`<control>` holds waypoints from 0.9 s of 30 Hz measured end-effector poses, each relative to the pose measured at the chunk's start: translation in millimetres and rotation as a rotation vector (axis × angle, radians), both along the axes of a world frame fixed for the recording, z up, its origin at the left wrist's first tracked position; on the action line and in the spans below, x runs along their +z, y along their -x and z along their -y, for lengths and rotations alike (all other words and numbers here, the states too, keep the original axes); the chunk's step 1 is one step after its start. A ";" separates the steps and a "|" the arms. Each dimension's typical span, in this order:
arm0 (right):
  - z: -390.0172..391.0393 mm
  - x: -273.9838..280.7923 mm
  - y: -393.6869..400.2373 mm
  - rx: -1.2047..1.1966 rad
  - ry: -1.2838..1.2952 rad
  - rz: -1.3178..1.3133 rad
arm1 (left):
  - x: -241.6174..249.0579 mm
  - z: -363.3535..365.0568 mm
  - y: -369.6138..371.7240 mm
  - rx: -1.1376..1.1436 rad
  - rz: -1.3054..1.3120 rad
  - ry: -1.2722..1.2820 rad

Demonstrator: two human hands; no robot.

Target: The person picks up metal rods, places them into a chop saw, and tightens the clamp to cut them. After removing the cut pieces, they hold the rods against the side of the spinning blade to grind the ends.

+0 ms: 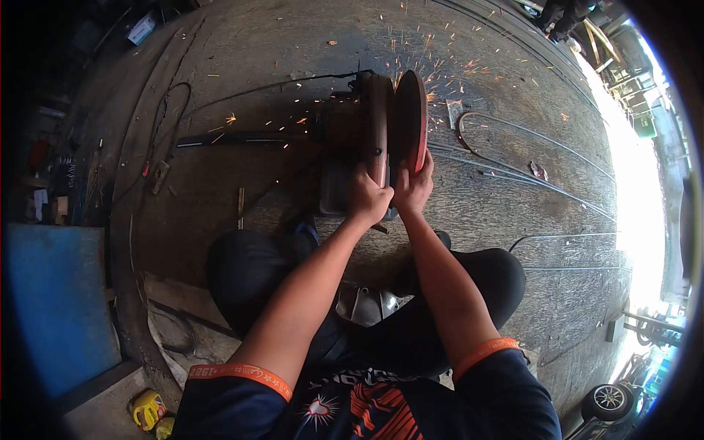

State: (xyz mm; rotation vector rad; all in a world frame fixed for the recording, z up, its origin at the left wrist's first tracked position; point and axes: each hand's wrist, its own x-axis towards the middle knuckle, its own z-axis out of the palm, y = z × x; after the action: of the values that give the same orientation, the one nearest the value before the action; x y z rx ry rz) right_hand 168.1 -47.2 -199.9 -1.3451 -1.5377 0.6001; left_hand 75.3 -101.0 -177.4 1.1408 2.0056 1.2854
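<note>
A dark power machine, which looks like a cut-off saw [345,121], stands on the floor in front of me. Its curved metal guard [377,125] faces a large red-edged disc [415,121] standing on edge. My left hand [370,194] is closed around the near end of the guard, the thumb pointing right. Close beside it, my right hand [414,187] grips the disc's near lower rim. Orange sparks [433,70] spray from the far side, between guard and disc. The contact point itself is hidden.
Long thin metal rods [513,180] lie to the right. A power cable [257,86] runs left from the machine, near a dark metal bar [235,139]. At left are a blue panel [59,293] and a yellow container [148,409]. Another person's legs [565,18] show at top right.
</note>
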 end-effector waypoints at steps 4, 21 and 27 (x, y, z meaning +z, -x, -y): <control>0.1 1.0 0.8 0.001 -0.029 -0.003 | 5.0 0.1 -1.0 0.012 -0.018 0.051; 1.5 3.8 1.1 -0.008 -0.018 -0.011 | 11.2 2.0 -1.4 -0.001 0.035 0.003; 0.8 0.3 -0.1 -0.005 0.001 0.013 | 8.9 1.1 0.1 -0.021 0.067 0.070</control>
State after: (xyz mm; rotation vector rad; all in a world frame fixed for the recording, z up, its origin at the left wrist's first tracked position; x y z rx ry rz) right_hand 168.3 -48.0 -199.6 -1.3558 -1.5442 0.5902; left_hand 75.2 -102.1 -168.5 1.0689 1.9690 1.2171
